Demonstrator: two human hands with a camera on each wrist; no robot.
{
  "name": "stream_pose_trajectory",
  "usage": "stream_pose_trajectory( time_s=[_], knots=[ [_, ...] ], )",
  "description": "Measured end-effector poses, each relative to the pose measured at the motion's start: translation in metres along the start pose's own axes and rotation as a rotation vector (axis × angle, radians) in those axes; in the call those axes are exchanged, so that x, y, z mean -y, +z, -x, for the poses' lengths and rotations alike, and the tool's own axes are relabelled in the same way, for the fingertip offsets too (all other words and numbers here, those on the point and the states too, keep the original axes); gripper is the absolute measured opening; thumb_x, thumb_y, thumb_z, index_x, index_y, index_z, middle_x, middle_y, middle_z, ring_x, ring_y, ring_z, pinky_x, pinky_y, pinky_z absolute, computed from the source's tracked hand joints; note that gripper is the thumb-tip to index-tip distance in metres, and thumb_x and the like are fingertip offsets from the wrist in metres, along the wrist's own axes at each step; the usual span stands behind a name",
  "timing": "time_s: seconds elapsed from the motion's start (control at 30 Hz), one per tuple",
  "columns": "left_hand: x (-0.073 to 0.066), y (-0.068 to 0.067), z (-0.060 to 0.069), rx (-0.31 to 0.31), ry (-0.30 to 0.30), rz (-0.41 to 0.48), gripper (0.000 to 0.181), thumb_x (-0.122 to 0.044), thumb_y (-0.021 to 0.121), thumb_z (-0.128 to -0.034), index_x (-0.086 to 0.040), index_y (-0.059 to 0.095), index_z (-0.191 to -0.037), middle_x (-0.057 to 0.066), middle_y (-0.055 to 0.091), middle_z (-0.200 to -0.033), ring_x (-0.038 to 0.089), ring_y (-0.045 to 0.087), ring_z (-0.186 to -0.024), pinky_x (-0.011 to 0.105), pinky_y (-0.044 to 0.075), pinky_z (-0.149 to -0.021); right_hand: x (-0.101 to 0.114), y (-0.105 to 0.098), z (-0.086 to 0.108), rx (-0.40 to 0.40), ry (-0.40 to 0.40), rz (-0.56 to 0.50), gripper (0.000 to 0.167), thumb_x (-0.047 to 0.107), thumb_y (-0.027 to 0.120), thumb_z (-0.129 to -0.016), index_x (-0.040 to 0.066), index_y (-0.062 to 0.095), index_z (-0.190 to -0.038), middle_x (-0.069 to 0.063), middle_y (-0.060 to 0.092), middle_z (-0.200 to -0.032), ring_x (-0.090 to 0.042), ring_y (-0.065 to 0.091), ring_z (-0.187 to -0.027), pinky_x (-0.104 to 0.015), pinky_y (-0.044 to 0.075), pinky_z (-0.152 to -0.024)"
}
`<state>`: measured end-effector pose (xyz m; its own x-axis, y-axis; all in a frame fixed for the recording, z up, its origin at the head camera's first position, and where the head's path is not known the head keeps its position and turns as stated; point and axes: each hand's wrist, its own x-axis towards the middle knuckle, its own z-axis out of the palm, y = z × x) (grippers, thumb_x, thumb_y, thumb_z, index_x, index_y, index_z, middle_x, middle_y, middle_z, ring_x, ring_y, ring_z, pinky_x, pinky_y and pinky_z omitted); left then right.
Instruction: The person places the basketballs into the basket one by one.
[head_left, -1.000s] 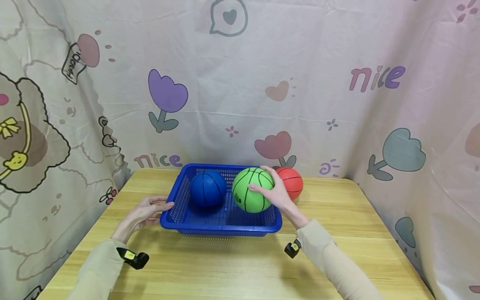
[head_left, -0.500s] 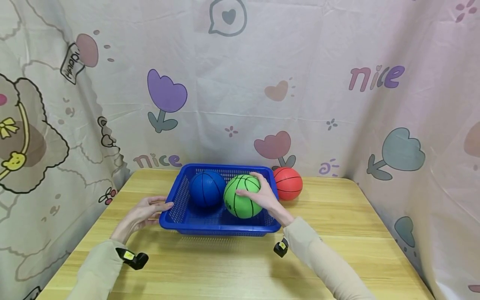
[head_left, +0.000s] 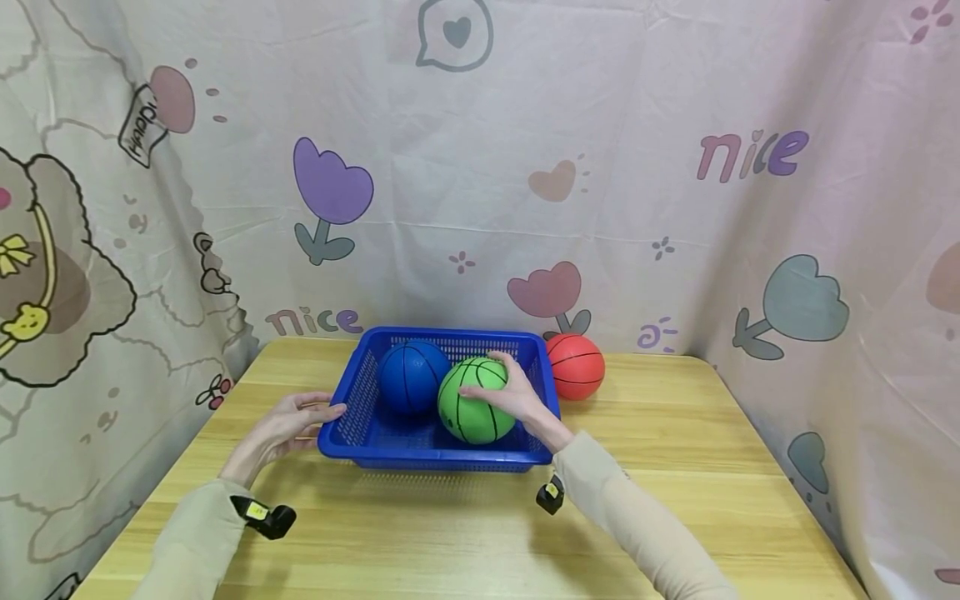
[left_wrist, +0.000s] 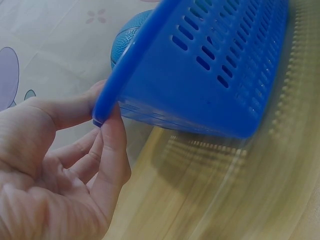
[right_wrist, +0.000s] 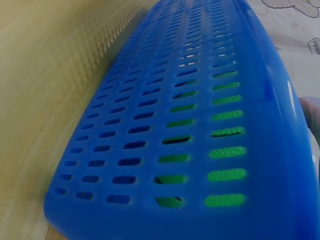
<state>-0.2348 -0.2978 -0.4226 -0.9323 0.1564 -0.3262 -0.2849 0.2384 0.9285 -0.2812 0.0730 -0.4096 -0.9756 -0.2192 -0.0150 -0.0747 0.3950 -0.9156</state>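
Pinching perforated blue basket (head_left: pixel 442 457) at left rim with fingers of left hand (head_left: pixel 285 425). Grasping green basketball (head_left: pixel 474 422) inside basket with fingers of right hand (head_left: pixel 521 397). Note blue basketball (head_left: pixel 408 377) in basket's left half; red basketball (head_left: pixel 579 367) on bench (head_left: pixel 450 533) beside basket's right end.

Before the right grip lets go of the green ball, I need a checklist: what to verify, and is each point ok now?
1. Left grip pinches basket rim: ok.
2. Right grip holds green ball: ok.
3. Green ball within basket walls: ok.
4. Green ball resting on basket floor: cannot tell.
5. Blue ball inside basket: ok.
6. Red ball inside basket: not ok, outside on table.
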Motion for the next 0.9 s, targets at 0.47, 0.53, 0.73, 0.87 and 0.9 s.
stream_pose_trajectory(
  time_s=[0.47, 0.53, 0.73, 0.87, 0.9],
  knots=[
    [0.0006, 0.0004, -0.0001, -0.002, -0.001, 0.000, 0.082, -0.031, 0.065, -0.0990, 0.008, 0.020, -0.155, -0.004, 0.070, -0.108, 0.009, 0.072, -0.086, 0.026, 0.058, -0.072, 0.0023, 0.0049, 0.0040, 0.045, 0.005, -0.021, 0.089, 0.042, 0.084, -0.079, 0.014, 0.039, -0.151, -0.014, 0.051, -0.145, -0.032, 0.054, -0.130, -0.054, 0.048, -0.106],
    [0.0004, 0.0007, 0.0001, -0.004, -0.002, -0.002, 0.081, -0.031, 0.065, -0.0989, 0.008, 0.021, -0.155, -0.004, 0.070, -0.108, 0.009, 0.072, -0.086, 0.026, 0.059, -0.072, 0.0016, 0.0057, 0.0040, 0.055, 0.000, -0.019, 0.090, 0.042, 0.084, -0.079, 0.014, 0.038, -0.152, -0.014, 0.050, -0.146, -0.032, 0.053, -0.131, -0.055, 0.047, -0.107],
    [0.0006, 0.0009, -0.0001, -0.006, -0.002, -0.009, 0.081, -0.032, 0.065, -0.0989, 0.008, 0.021, -0.155, -0.006, 0.069, -0.107, 0.008, 0.071, -0.085, 0.026, 0.058, -0.072, 0.0003, 0.0066, 0.0059, 0.066, -0.004, -0.009, 0.092, 0.044, 0.084, -0.079, 0.016, 0.037, -0.153, -0.012, 0.042, -0.154, -0.033, 0.044, -0.140, -0.058, 0.040, -0.113],
    [0.0010, 0.0009, -0.0006, -0.012, -0.003, -0.007, 0.081, -0.032, 0.066, -0.0987, 0.007, 0.022, -0.155, -0.007, 0.068, -0.106, 0.007, 0.071, -0.084, 0.025, 0.058, -0.070, -0.0010, 0.0068, 0.0078, 0.066, 0.005, -0.001, 0.091, 0.046, 0.083, -0.080, 0.017, 0.037, -0.153, -0.016, 0.034, -0.157, -0.035, 0.041, -0.140, -0.059, 0.040, -0.113],
    [0.0011, 0.0009, -0.0007, -0.013, -0.003, -0.007, 0.081, -0.032, 0.066, -0.0987, 0.007, 0.022, -0.155, -0.007, 0.068, -0.106, 0.007, 0.071, -0.084, 0.025, 0.058, -0.069, -0.0011, 0.0068, 0.0082, 0.066, 0.007, 0.006, 0.091, 0.046, 0.083, -0.080, 0.017, 0.037, -0.153, -0.017, 0.033, -0.155, -0.036, 0.042, -0.138, -0.059, 0.041, -0.112]
  ],
)
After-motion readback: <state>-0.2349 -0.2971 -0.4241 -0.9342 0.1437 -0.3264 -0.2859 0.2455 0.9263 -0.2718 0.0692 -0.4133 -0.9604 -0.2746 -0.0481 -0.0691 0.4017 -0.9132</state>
